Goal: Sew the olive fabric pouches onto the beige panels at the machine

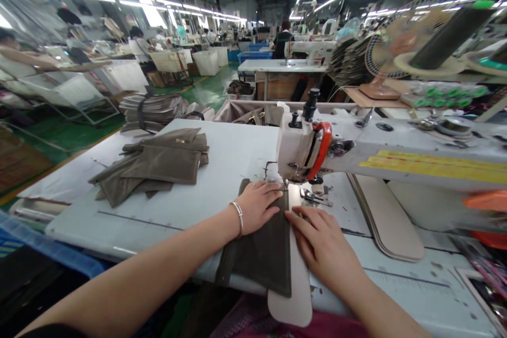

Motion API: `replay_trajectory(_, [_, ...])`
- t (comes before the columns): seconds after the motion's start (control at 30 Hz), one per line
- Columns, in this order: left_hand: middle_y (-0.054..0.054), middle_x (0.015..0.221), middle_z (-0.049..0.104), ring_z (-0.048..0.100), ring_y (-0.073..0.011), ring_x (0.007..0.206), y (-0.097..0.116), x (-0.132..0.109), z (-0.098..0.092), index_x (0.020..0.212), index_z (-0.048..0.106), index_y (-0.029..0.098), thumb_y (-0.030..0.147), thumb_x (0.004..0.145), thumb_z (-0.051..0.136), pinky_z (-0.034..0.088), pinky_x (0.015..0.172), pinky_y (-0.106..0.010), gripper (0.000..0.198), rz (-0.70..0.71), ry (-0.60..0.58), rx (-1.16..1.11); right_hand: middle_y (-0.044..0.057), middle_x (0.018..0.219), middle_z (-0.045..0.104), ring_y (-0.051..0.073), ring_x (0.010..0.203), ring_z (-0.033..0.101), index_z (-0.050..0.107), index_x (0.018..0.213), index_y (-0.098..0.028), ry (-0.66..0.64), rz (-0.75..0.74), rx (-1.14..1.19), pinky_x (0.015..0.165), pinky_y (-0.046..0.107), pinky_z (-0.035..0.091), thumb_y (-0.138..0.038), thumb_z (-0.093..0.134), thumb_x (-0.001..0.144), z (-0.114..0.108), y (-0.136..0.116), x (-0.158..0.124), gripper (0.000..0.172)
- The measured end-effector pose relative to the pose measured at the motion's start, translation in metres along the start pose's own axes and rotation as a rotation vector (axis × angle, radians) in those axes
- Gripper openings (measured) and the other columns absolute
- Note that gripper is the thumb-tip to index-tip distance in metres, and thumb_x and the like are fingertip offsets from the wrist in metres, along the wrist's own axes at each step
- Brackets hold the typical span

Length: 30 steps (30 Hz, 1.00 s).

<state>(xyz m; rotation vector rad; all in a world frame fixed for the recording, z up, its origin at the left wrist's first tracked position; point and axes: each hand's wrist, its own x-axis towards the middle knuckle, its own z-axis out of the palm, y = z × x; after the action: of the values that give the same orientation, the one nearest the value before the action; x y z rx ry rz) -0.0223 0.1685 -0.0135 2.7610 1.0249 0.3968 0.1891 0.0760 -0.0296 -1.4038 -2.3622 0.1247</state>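
Observation:
My left hand (259, 207) lies flat with fingers apart on a dark grey-brown fabric piece (263, 259), its fingertips close to the sewing machine's needle (285, 185). A long pale strip with a rounded end (291, 306) lies along and partly under the fabric's right edge, its end past the table's front edge. My right hand (320, 232) rests over this strip, fingers loosely bent and index fingertip at the fabric's edge. Its thumb is partly hidden. The white sewing machine head (297, 148) with an orange guard (320, 150) stands just beyond both hands.
A loose pile of dark fabric pieces (158, 163) lies on the table's left. Under the machine arm are stacked pale strips (390, 227). Behind the table stand a fabric-lined bin (237, 110) and bundled pieces (154, 108). A fan (404, 42) and thread cone (451, 37) are at right.

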Motion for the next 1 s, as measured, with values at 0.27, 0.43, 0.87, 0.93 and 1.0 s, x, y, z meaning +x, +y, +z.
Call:
replay_trajectory(0.27, [-0.007,0.14,0.049,0.046,-0.0262,0.123,0.0035,-0.0041,-0.0025,0.126,0.056,0.017,0.032,0.091,0.054,0.038,0.106,-0.046,0.038,-0.011,0.008,-0.046,0.007,0.132,0.047,0.028,0.117,0.041,0.046,0.135,-0.024,-0.001,-0.01,0.002,0.098,0.048,0.036,-0.014,0.044,0.092,0.0009,-0.0003,-0.0009,0.044])
replay_trajectory(0.43, [-0.008,0.139,0.05,0.046,-0.0258,0.123,0.0025,-0.0036,-0.0022,0.125,0.056,0.016,0.031,0.09,0.055,0.036,0.107,-0.047,0.038,-0.001,0.009,-0.081,0.008,0.132,0.047,0.028,0.117,0.042,0.045,0.136,-0.024,-0.015,-0.016,0.008,0.097,0.048,0.037,-0.015,0.043,0.092,0.0008,0.0004,-0.0015,0.044])
replay_trajectory(0.87, [-0.008,0.14,0.049,0.044,-0.0248,0.127,0.0029,-0.0031,-0.0023,0.125,0.056,0.015,0.031,0.091,0.052,0.034,0.11,-0.045,0.038,0.007,-0.006,-0.071,0.007,0.133,0.046,0.028,0.118,0.042,0.045,0.136,-0.024,-0.029,-0.001,-0.017,0.096,0.047,0.038,-0.013,0.044,0.091,0.0004,-0.0001,-0.0016,0.046])
replay_trajectory(0.93, [-0.008,0.142,0.048,0.043,-0.0243,0.128,0.0037,-0.0025,-0.0021,0.127,0.055,0.015,0.031,0.092,0.05,0.034,0.111,-0.045,0.038,0.001,-0.003,-0.052,0.008,0.135,0.046,0.028,0.12,0.042,0.044,0.137,-0.024,-0.028,0.004,-0.03,0.096,0.047,0.038,-0.014,0.044,0.091,0.0007,-0.0004,-0.001,0.047])
replay_trajectory(1.0, [-0.008,0.142,0.047,0.042,-0.0238,0.129,0.0047,-0.0022,-0.0018,0.128,0.053,0.016,0.031,0.093,0.049,0.033,0.111,-0.044,0.038,-0.006,0.007,-0.032,0.008,0.137,0.045,0.028,0.121,0.041,0.043,0.138,-0.024,-0.019,0.011,-0.046,0.097,0.047,0.038,-0.014,0.043,0.091,0.0012,-0.0006,-0.0008,0.048])
